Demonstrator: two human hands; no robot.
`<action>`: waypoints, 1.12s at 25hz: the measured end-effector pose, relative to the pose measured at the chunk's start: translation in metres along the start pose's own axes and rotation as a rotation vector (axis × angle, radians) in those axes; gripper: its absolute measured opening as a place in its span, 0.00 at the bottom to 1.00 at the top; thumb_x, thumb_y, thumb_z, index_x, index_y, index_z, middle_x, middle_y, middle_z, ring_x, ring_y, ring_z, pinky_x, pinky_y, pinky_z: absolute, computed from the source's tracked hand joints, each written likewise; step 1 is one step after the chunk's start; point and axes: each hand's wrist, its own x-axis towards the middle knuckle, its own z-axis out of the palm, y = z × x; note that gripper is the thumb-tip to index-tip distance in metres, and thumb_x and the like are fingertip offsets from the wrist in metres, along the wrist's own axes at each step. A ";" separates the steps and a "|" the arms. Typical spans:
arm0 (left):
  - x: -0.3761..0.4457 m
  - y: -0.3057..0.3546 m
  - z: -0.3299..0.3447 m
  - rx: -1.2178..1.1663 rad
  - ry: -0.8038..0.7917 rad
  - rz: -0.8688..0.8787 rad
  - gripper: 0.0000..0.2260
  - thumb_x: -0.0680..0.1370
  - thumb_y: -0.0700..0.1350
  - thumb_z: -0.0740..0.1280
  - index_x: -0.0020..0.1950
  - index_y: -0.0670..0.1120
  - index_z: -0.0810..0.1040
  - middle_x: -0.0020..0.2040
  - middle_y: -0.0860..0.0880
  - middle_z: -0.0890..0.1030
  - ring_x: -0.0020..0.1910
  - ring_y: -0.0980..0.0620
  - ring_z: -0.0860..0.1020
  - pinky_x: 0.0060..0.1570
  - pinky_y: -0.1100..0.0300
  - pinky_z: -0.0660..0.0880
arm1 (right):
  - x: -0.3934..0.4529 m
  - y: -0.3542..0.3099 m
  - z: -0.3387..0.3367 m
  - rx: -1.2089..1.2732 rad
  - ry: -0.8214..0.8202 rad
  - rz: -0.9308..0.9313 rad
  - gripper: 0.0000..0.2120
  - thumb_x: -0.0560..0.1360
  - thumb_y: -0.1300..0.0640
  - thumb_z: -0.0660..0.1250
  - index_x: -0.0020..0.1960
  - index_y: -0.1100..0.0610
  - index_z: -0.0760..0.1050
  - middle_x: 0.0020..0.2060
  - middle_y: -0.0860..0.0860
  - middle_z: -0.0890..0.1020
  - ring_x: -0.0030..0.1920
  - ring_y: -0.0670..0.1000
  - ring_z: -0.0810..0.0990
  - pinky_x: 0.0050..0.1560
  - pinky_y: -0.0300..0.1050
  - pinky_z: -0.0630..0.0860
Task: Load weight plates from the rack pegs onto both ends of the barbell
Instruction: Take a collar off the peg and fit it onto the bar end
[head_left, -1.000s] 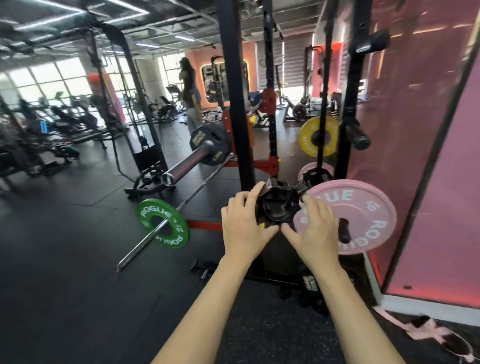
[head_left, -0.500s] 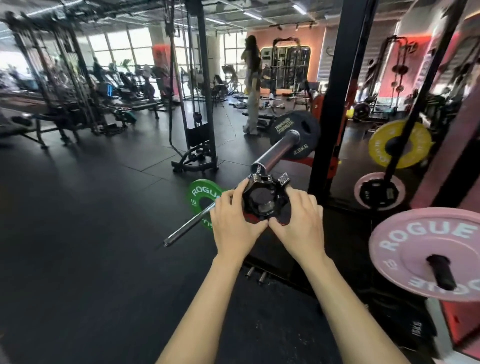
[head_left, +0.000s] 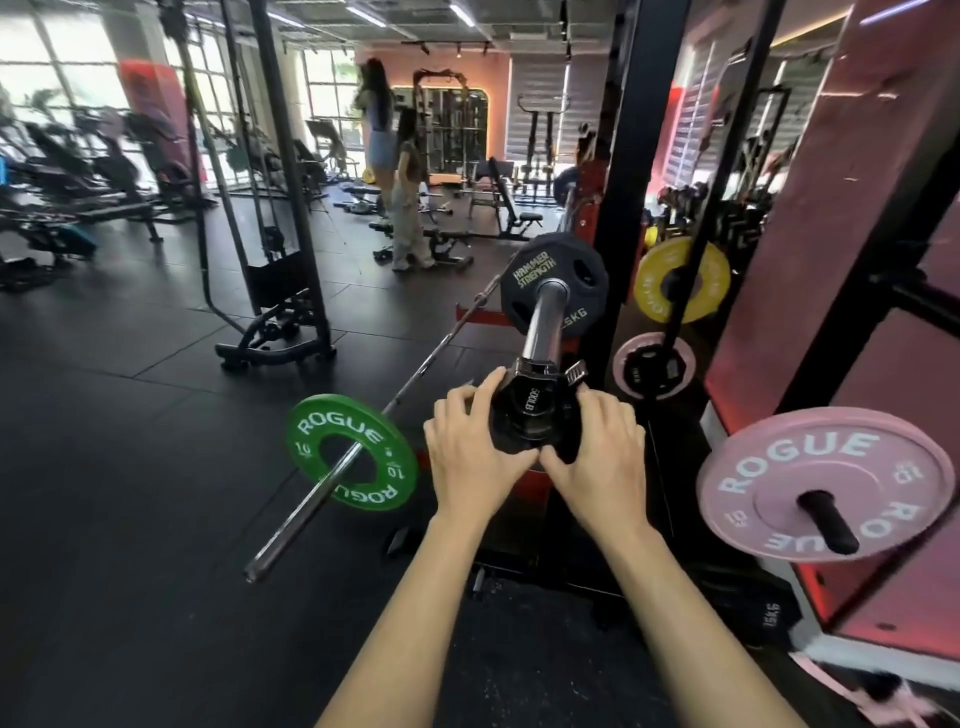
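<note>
Barbell (head_left: 546, 322) end: both hands (head_left: 475, 457) (head_left: 597, 457) grip black collar (head_left: 530, 410).

Two bare forearms, extended forward from the lower edge of view and converging toward the centre, backs of the hands up. Left hand (head_left: 470, 457): wrist straight, fingers curled forward over the left side of a black collar (head_left: 530, 410), thumb angled inward along its lower edge. Right hand (head_left: 602, 457): mirror pose, fingers curled over the collar's right side, thumb angled inward beneath it. Thumb tips lie just beside each other under the collar; whether they touch cannot be told. Both hands grip the collar between them, level with one another.
</note>
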 end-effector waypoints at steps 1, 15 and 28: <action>0.001 -0.002 0.006 -0.024 -0.012 0.009 0.43 0.62 0.61 0.76 0.75 0.59 0.65 0.57 0.52 0.73 0.55 0.50 0.71 0.55 0.53 0.70 | 0.001 0.002 0.003 -0.014 0.000 0.012 0.34 0.65 0.52 0.75 0.68 0.58 0.68 0.59 0.52 0.75 0.58 0.54 0.71 0.54 0.50 0.69; 0.048 -0.027 0.055 -0.114 -0.139 0.063 0.41 0.66 0.66 0.67 0.77 0.59 0.60 0.55 0.53 0.73 0.54 0.53 0.70 0.52 0.57 0.64 | 0.055 0.039 0.040 -0.085 -0.026 0.045 0.38 0.67 0.49 0.74 0.73 0.51 0.64 0.58 0.49 0.74 0.57 0.51 0.70 0.53 0.47 0.68; 0.174 -0.038 0.151 -0.076 -0.167 0.101 0.31 0.73 0.40 0.56 0.77 0.55 0.65 0.55 0.48 0.74 0.54 0.46 0.73 0.55 0.51 0.68 | 0.185 0.114 0.139 -0.075 -0.011 0.077 0.40 0.64 0.53 0.77 0.71 0.52 0.65 0.59 0.50 0.74 0.59 0.53 0.71 0.57 0.53 0.69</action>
